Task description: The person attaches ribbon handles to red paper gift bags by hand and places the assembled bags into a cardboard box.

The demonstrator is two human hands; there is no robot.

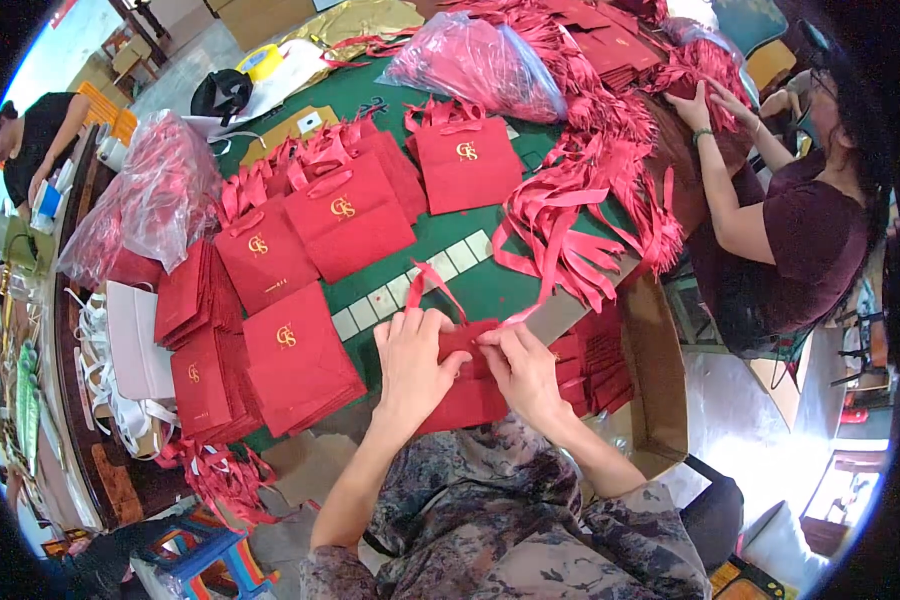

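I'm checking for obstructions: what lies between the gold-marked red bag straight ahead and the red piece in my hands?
In the head view, a row of pale rectangles lies on the green tabletop, with a pink ribbon looped nearer the red piece.

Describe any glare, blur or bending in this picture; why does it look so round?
Head view: black borders and the curving dark table edge suggest a fisheye lens; head view: glare bleaches the floor at lower right; head view: the clear plastic bag at left shows pale glints; head view: the left hand and right hand look reasonably sharp.
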